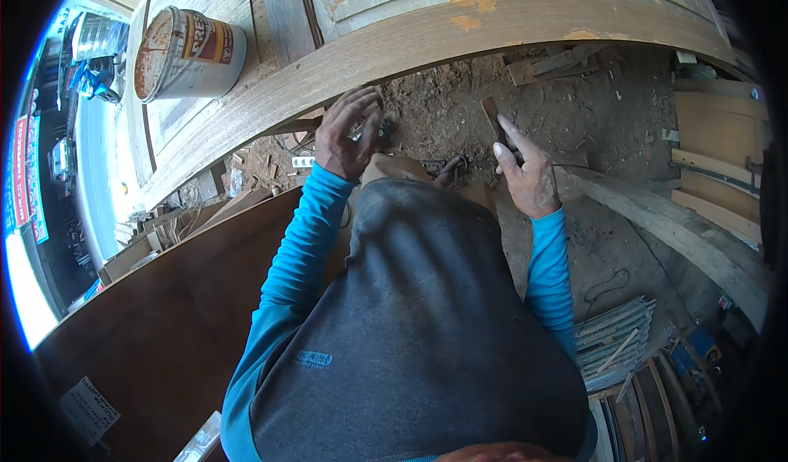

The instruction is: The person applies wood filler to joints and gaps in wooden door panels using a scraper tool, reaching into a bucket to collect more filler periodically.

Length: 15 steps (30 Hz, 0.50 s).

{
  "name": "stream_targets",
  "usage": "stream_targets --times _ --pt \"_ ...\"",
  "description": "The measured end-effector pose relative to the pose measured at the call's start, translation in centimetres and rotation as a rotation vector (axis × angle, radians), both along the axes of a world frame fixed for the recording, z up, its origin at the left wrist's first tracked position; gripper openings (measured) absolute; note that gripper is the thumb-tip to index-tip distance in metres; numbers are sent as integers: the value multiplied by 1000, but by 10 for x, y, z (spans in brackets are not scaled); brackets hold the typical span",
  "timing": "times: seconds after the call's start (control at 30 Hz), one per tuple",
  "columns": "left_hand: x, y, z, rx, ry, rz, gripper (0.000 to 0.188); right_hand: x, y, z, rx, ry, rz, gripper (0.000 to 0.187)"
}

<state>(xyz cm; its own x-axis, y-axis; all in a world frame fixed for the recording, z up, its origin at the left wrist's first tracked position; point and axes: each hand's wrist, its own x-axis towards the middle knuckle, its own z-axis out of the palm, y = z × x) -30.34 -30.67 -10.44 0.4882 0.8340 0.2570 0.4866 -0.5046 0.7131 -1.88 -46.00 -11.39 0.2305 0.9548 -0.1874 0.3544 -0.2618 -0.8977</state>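
Note:
In my right hand (pixel 532 171) is a flat, narrow putty knife (pixel 491 116), its brown-smeared blade pointing up and away over the dirt floor. My thumb and fingers close around its lower end. My left hand (pixel 351 134) is beside the near edge of a wooden panelled door (pixel 394 39), its fingers loosely bent and apart, with nothing visible in them. Orange-brown filler patches mark the door's frame and panels. On the door at the left stands a white bucket (pixel 222 58), its inside and rim smeared with reddish-brown paste.
A large dark brown board (pixel 189 314) lies at my lower left. Wood shavings and offcuts litter the floor (pixel 443 101). To the right run a long timber beam (pixel 665 216) and leaning wooden panels (pixel 714 134). A bundle of slats (pixel 616 339) lies lower right.

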Motion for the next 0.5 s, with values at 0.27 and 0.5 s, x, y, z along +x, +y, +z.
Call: stream_targets --times 0.27,0.5 --pt "-136 62 -10 220 -36 485 28 -87 47 -7 256 -149 103 47" --pt "-260 118 -21 388 50 550 28 -171 130 -9 399 -354 -13 53"
